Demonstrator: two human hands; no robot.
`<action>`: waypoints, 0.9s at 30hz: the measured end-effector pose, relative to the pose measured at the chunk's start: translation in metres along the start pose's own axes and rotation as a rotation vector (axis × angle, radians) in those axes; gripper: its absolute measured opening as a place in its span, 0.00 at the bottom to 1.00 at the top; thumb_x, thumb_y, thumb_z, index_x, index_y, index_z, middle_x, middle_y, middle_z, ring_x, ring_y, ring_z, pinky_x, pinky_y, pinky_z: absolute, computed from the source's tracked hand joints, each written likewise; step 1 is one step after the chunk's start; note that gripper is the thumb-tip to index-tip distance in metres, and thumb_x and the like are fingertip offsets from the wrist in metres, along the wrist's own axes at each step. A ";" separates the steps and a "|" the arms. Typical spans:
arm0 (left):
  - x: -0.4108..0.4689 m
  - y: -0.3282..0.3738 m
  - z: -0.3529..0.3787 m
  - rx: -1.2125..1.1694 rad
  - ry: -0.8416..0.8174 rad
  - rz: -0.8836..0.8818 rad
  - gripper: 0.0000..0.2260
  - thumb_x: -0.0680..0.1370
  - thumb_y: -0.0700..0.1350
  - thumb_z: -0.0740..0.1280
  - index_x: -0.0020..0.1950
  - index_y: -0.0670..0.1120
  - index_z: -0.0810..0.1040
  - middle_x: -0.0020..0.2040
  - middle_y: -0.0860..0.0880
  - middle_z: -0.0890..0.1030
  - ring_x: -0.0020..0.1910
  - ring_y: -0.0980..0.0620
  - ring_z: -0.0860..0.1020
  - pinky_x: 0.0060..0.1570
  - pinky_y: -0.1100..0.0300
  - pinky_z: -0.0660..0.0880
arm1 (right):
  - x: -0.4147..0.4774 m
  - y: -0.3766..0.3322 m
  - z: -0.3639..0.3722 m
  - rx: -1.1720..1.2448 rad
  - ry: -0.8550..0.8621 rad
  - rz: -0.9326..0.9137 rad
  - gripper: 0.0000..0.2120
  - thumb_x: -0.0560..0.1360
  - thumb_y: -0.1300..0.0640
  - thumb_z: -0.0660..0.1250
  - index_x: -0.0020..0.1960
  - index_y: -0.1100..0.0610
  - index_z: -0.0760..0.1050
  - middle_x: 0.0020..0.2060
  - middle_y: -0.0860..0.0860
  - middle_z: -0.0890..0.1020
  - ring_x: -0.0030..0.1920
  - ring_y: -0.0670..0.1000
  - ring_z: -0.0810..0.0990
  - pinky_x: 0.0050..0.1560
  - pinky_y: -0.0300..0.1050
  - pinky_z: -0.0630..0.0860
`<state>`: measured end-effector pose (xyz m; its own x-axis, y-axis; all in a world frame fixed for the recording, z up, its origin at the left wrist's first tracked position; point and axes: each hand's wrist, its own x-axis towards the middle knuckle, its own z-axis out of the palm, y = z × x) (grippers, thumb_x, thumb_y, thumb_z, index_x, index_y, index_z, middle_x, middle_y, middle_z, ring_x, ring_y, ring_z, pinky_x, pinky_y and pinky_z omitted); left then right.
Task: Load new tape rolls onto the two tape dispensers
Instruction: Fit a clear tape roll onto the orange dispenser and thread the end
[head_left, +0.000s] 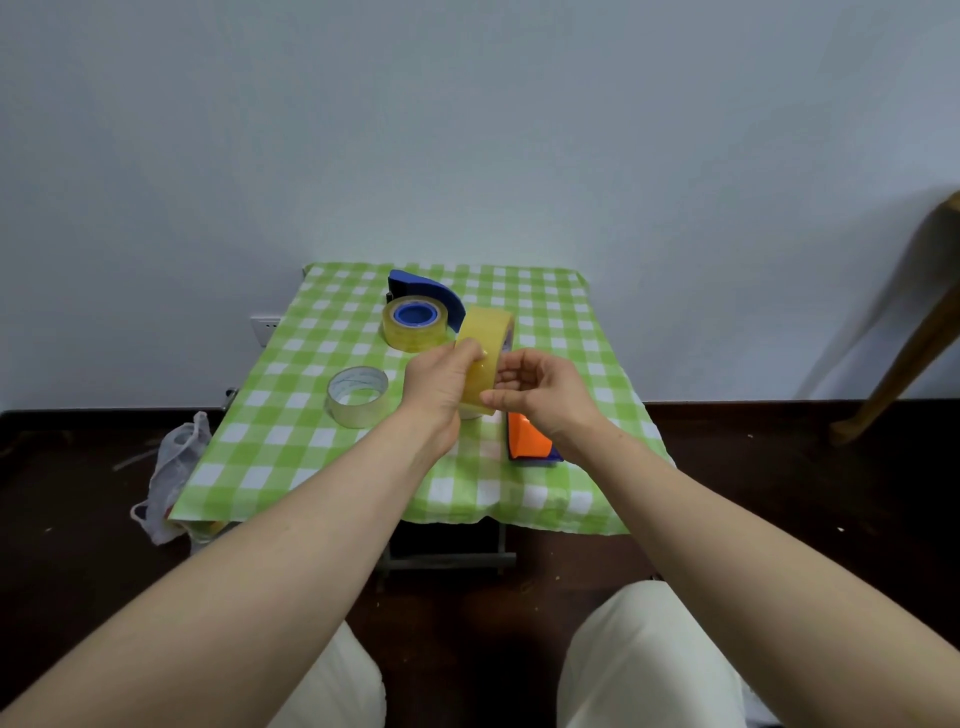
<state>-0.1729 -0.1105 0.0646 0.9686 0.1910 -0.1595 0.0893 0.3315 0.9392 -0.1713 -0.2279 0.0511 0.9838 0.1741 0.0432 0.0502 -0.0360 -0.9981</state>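
The yellow tape roll (485, 343) is held on edge above the middle of the bench (291, 447), clear of the surface, with its broad outer band facing the camera and its top leaning slightly to the right. The left hand (441, 379) closes its grip on the roll from the left, fingers curled over the band at mid-height. The right hand (540, 389) grips the lower right portion, thumb on the near face and fingers curled behind the rim. Both forearms extend forward and converge at the roll. Tape rolls in view: three. The second, pale yellow roll (410, 338) sits on the blue hub of the blue dispenser (426, 288) at the far side of the bench. The third, a clear roll (358, 413), lies flat on the left side, apart from the other items. Dispensers in view: two. The orange dispenser (527, 439) lies near the right edge, partly covered by the right wrist. The bench carries a green-and-white checked cloth. A plastic bag (174, 467) lies on the floor beside its left edge.
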 end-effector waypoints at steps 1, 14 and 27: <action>0.000 0.000 0.000 0.004 -0.010 0.013 0.09 0.71 0.34 0.64 0.32 0.44 0.74 0.27 0.49 0.76 0.28 0.51 0.75 0.32 0.61 0.72 | 0.000 0.000 0.001 0.002 0.000 0.004 0.15 0.64 0.75 0.72 0.44 0.59 0.76 0.37 0.52 0.79 0.35 0.46 0.78 0.42 0.36 0.80; -0.003 0.001 0.000 0.072 -0.058 0.018 0.12 0.70 0.31 0.61 0.30 0.43 0.73 0.22 0.52 0.75 0.23 0.53 0.73 0.28 0.63 0.70 | 0.001 0.002 -0.002 0.007 0.006 0.001 0.15 0.64 0.75 0.71 0.42 0.58 0.76 0.36 0.52 0.80 0.31 0.41 0.80 0.39 0.33 0.80; 0.003 -0.012 0.014 0.138 -0.036 -0.121 0.03 0.69 0.40 0.61 0.39 0.47 0.72 0.35 0.49 0.67 0.33 0.53 0.65 0.37 0.62 0.65 | 0.004 0.002 -0.049 0.080 0.252 0.058 0.16 0.75 0.69 0.63 0.63 0.65 0.72 0.46 0.53 0.80 0.47 0.50 0.79 0.48 0.39 0.77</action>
<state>-0.1675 -0.1270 0.0574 0.9564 0.1231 -0.2649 0.2340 0.2200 0.9470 -0.1586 -0.2759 0.0518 0.9969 -0.0772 -0.0144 -0.0113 0.0406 -0.9991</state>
